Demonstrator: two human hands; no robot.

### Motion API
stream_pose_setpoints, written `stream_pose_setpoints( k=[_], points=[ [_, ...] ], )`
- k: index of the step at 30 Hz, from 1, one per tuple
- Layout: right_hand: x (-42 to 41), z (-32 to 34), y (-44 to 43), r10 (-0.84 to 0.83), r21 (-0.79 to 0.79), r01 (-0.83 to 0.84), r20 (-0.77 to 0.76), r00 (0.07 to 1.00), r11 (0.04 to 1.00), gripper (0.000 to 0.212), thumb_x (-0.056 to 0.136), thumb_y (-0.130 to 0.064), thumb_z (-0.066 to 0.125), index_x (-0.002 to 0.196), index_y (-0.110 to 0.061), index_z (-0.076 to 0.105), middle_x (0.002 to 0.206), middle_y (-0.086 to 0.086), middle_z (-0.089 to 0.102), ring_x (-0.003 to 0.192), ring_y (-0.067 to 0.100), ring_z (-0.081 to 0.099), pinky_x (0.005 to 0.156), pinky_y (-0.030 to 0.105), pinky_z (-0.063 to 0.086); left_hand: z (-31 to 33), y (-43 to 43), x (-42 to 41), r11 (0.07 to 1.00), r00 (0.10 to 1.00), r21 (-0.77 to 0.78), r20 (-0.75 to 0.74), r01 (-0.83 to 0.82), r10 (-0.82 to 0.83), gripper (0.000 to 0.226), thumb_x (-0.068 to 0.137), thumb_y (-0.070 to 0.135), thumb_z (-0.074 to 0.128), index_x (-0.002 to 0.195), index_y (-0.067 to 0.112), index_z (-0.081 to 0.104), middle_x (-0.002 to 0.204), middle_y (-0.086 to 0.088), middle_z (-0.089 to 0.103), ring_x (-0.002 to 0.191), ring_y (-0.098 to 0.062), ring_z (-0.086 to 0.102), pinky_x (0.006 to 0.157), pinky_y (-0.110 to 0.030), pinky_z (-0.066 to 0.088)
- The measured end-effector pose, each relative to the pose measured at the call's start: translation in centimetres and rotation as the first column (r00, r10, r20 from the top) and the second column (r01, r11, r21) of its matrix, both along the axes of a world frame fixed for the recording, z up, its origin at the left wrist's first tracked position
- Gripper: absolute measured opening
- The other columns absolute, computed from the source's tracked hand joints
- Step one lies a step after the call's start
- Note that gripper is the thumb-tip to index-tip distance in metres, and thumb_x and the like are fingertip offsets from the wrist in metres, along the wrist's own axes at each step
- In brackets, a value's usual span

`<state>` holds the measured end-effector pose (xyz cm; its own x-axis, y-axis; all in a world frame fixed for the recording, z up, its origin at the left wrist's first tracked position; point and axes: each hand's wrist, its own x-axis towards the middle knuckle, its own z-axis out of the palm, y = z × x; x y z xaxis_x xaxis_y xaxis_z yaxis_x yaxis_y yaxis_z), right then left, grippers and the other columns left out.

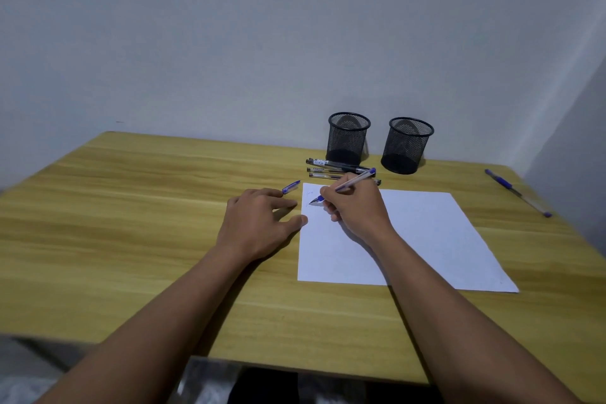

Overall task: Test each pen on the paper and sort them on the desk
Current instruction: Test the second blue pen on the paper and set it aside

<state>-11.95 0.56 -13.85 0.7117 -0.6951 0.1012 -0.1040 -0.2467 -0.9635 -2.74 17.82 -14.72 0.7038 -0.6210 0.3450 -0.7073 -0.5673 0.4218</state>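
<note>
A white sheet of paper (413, 239) lies on the wooden desk (131, 223). My right hand (355, 210) grips a blue pen (357, 180) with its tip down on the sheet's top left corner, beside a few faint marks. My left hand (259, 223) rests flat on the desk with fingers spread, its thumb touching the paper's left edge. A blue pen cap (291, 187) lies just beyond my left fingertips. Several dark pens (334, 169) lie in a bunch behind the paper. One more blue pen (518, 192) lies alone at the desk's right side.
Two black mesh pen cups (347, 138) (406, 145) stand empty at the back of the desk near the wall. The desk's right edge runs close to the lone blue pen. A side wall rises at the far right.
</note>
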Motion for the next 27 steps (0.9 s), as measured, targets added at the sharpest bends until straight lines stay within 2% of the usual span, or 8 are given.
stream_pose_setpoints(
  k=[6,15,24,27],
  points=[
    [-0.1,0.0,-0.1,-0.002,0.014,0.002,0.018,1.0,1.0,0.008,0.089,-0.012,0.074,0.085,-0.006,0.07,0.068,0.014,0.071,0.058,0.022,0.065,0.057,0.033,0.055,-0.1,0.0,0.1,1.0,1.0,-0.017,0.0,0.003,-0.003,0.052,0.075,0.073,0.056,0.114,0.042,0.072,0.132,0.015,0.062,0.125,-0.011,0.05,0.104,-0.043,0.039],
    [-0.1,0.1,-0.3,-0.071,-0.013,0.071,0.006,0.997,0.997,0.011,0.092,-0.019,0.072,0.088,-0.009,0.072,0.071,0.011,0.073,0.056,0.02,0.065,0.059,0.032,0.057,-0.1,-0.1,0.1,1.0,1.0,-0.018,0.01,0.0,0.0,0.052,0.075,0.073,0.057,0.115,0.043,0.071,0.133,0.015,0.062,0.126,-0.01,0.05,0.105,-0.043,0.039],
    [-0.2,0.6,-0.1,-0.065,0.042,0.066,-0.019,0.998,0.997,0.008,0.09,-0.011,0.07,0.086,-0.004,0.069,0.069,0.014,0.071,0.054,0.02,0.062,0.052,0.028,0.052,-0.1,-0.1,0.2,1.0,1.0,-0.014,0.001,-0.001,0.001,0.054,0.074,0.074,0.056,0.114,0.043,0.071,0.132,0.015,0.062,0.125,-0.011,0.05,0.104,-0.043,0.04],
    [-0.4,1.2,-0.1,-0.079,0.144,0.072,0.043,0.996,0.987,0.011,0.094,-0.013,0.068,0.088,-0.004,0.069,0.071,0.013,0.069,0.057,0.02,0.061,0.054,0.032,0.053,0.3,0.0,0.0,1.0,1.0,-0.008,-0.02,-0.008,0.008,0.052,0.073,0.073,0.059,0.113,0.042,0.072,0.131,0.016,0.063,0.126,-0.01,0.05,0.104,-0.042,0.039]
  ],
)
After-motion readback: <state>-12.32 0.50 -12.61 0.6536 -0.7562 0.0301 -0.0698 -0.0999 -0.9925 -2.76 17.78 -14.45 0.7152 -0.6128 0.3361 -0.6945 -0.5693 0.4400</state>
